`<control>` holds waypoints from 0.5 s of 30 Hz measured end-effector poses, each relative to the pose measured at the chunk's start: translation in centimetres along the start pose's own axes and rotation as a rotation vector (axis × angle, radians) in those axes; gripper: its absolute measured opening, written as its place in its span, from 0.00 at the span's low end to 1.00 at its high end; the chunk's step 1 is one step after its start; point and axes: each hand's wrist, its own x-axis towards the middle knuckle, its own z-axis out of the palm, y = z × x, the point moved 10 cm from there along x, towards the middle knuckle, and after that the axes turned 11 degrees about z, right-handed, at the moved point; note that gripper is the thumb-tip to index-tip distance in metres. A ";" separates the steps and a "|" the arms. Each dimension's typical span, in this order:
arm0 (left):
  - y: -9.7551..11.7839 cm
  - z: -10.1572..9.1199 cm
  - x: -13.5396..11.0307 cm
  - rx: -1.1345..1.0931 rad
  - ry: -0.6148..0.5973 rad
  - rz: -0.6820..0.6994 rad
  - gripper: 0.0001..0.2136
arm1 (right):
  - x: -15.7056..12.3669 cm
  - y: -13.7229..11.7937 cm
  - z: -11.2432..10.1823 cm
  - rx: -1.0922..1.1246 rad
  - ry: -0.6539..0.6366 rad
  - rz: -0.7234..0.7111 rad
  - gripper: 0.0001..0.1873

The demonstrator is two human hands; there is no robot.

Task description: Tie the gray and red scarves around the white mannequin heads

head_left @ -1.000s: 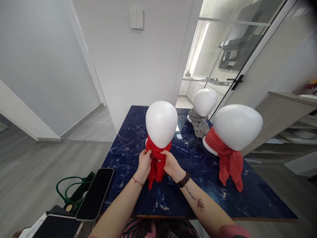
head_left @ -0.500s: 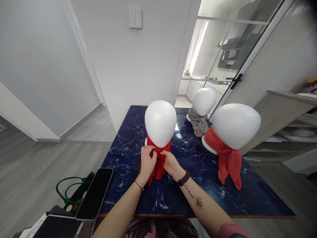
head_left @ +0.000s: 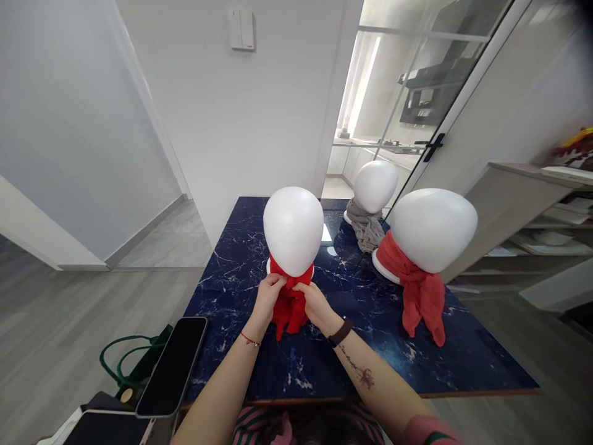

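A white foam mannequin head (head_left: pixel 293 228) stands on the dark blue marble table (head_left: pixel 306 364), with a red scarf (head_left: pixel 290 309) wrapped round its neck and hanging down in front. My left hand (head_left: pixel 267 298) pinches the scarf at the knot under the head's left side. My right hand (head_left: pixel 314 301) grips the scarf just to the right of it. Both hands are closed on the cloth, close together.
A second foam head (head_left: pixel 433 227) with an orange-red scarf (head_left: pixel 419 296) stands at the right, a third head (head_left: pixel 375 185) with a grey scarf (head_left: pixel 365 225) behind. A phone (head_left: pixel 172 366) sits on a stand at the lower left, by a green bag handle (head_left: pixel 121 364). Shelves stand at far right.
My left hand moved from the scarf's left edge in to the knot, then both hands drew the cloth down a little. The view shifted slightly to the right.
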 end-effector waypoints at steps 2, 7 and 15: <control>-0.5 0.4 -0.4 -0.199 0.014 -0.062 0.06 | 0.2 0.1 -0.3 0.011 0.014 -0.002 0.08; 0.2 0.2 -1.0 -0.498 0.049 -0.062 0.08 | 0.2 -0.1 -1.2 0.014 0.076 -0.003 0.08; -1.6 -1.2 -1.5 -0.339 0.130 -0.166 0.13 | 0.4 -0.9 -1.9 -0.020 0.093 -0.090 0.06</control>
